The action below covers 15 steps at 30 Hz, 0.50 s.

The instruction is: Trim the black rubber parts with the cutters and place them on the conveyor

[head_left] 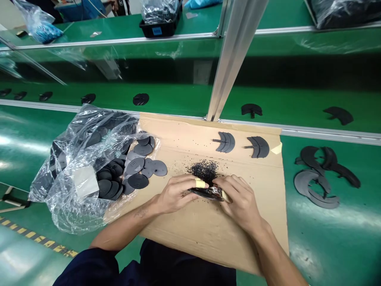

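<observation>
My left hand [178,192], with yellow tape on a finger, is closed on the edge of a black plastic part [205,193] tilted above the cardboard. My right hand [240,200] is closed around a small shiny metal tool [218,191] at the part's right end; fingers hide most of it, so its exact kind is unclear. Just beyond both hands lies a pile of black plastic scraps [204,170]. Two curved black parts with stems, a nearer-centre one [226,142] and another farther right [259,147], rest on the cardboard sheet [184,234].
At left, a clear plastic bag [68,186] spills round black discs [138,181] onto the cardboard. Several curved black pieces [315,184] lie on the green table at right. Behind a metal post [232,59], black parts [141,99] are spaced along a green strip.
</observation>
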Each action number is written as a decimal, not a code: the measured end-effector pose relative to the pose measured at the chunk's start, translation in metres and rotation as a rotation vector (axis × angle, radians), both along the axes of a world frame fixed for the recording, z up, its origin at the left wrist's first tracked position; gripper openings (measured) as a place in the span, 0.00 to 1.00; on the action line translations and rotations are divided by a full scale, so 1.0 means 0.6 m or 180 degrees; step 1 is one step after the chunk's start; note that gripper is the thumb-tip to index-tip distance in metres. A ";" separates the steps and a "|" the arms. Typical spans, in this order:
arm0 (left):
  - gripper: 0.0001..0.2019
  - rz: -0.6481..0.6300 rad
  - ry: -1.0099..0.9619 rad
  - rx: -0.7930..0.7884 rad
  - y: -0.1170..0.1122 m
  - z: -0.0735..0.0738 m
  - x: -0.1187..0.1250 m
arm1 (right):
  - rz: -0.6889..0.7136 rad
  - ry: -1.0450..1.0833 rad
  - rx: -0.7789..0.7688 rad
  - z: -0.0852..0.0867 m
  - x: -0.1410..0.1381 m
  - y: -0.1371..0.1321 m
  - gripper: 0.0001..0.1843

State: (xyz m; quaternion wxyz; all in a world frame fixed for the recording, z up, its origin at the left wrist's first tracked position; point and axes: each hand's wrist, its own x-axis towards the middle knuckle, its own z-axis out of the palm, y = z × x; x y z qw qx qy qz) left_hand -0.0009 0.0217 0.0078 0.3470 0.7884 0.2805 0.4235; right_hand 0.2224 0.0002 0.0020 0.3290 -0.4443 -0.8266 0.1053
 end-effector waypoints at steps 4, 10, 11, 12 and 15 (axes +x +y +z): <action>0.10 0.0021 0.0023 0.0073 -0.003 -0.004 0.000 | -0.0015 -0.0151 0.0051 -0.003 -0.003 -0.004 0.13; 0.10 0.0127 0.0103 0.0178 -0.004 -0.009 0.000 | -0.0094 -0.0380 0.0170 0.000 -0.003 -0.005 0.13; 0.10 0.0125 0.0108 0.0198 -0.004 -0.009 0.000 | -0.0112 -0.0412 0.0202 0.001 -0.004 -0.005 0.14; 0.10 0.0117 0.0109 0.0219 -0.004 -0.009 0.000 | -0.0136 -0.0438 0.0251 0.003 -0.005 -0.005 0.14; 0.10 0.0097 0.0108 0.0278 -0.005 -0.010 0.000 | -0.0231 -0.0558 0.0447 0.008 -0.008 -0.006 0.12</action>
